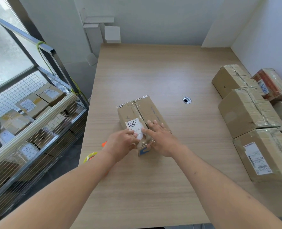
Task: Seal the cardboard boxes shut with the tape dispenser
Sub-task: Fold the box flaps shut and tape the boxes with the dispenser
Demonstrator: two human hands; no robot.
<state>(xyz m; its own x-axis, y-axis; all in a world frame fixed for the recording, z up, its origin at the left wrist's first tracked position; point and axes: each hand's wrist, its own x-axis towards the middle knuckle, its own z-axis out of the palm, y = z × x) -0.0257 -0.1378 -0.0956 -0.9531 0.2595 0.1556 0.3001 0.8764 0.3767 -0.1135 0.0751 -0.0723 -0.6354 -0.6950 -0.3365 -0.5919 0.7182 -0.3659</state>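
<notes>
A wire cart [38,123] loaded with parcels stands at the left, beside the wooden table [153,187]. The tape dispenser [90,157] lies at the table's left edge, partly hidden behind the left forearm. The left hand [120,143] curls its fingers over the near end of the small cardboard box [142,119] — mid-table, white label on top. The right hand [160,138] presses flat on it, fingers straight and slightly spread. Taped boxes [247,111] cluster along the right edge.

Matt, pale wood-grain worktop [153,76]; creased brown cardboard box [151,113] banded with glossy clear tape and bearing a torn white paper label [135,128]; dull cardboard on the taped side boxes [246,111]; grey metal wire-mesh cart [42,129].
</notes>
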